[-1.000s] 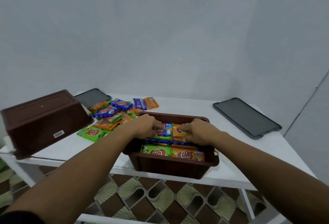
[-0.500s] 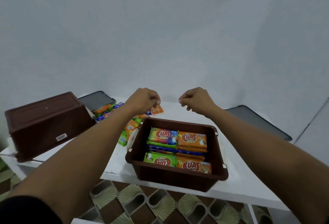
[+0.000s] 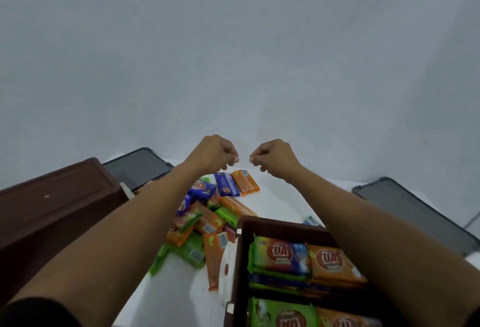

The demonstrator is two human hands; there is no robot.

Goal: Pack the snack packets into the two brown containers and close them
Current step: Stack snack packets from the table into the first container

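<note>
An open brown container (image 3: 272, 225) sits at the lower right, filled with rows of green, blue and orange snack packets (image 3: 306, 259). A pile of loose snack packets (image 3: 207, 215) lies on the white table left of it. A second brown container (image 3: 52, 209) stands upside down at the left. My left hand (image 3: 214, 153) and my right hand (image 3: 272, 157) are raised side by side above the far end of the pile, both with fingers curled into fists and holding nothing.
Two dark grey lids lie on the white table (image 3: 176, 280): one lid (image 3: 137, 168) at the back left behind the upturned container, the other lid (image 3: 415, 209) at the right. A pale wall rises behind the table.
Both hands left the packets in the container, rose and moved forward over the loose pile. The camera came closer, so the container now sits at the lower right.
</note>
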